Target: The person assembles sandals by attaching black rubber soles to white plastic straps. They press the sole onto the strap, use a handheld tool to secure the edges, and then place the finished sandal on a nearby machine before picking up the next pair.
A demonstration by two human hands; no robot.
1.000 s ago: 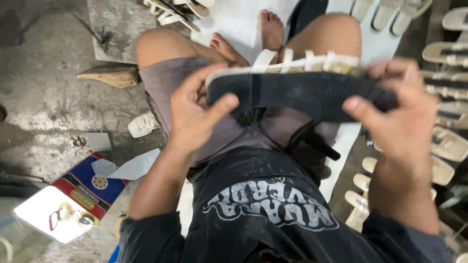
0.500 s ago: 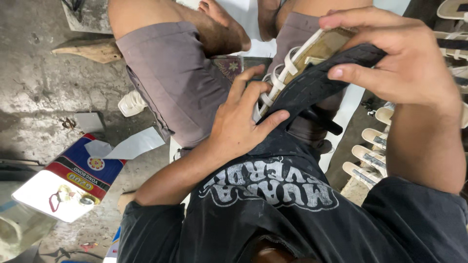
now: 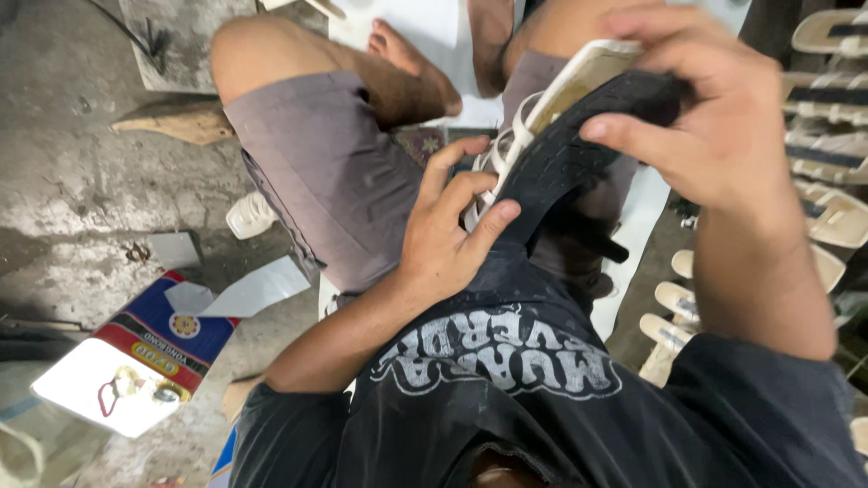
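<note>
I hold a sandal over my lap: a black rubber sole point(image 3: 570, 154) with a cream insole and white straps point(image 3: 506, 149) on its far side. My left hand point(image 3: 448, 239) grips the lower end, thumb and fingers pressed on the black sole's edge. My right hand point(image 3: 714, 117) clasps the upper end from above, fingers curled over the sole. The sandal is tilted, its upper end away from me. I sit with bare knees spread, in grey shorts point(image 3: 334, 172) and a black shirt.
Rows of cream sandal soles point(image 3: 832, 217) lie at the right. A red and blue glue tin point(image 3: 136, 357) with an open lid stands at lower left on the concrete floor. A wooden shoe last point(image 3: 176, 117) lies at upper left, scraps of white sheet point(image 3: 258, 289) nearby.
The sandal has swung from lying level across my lap to a steep tilt. My left hand slid to its lower end and my right hand rose to the upper end.
</note>
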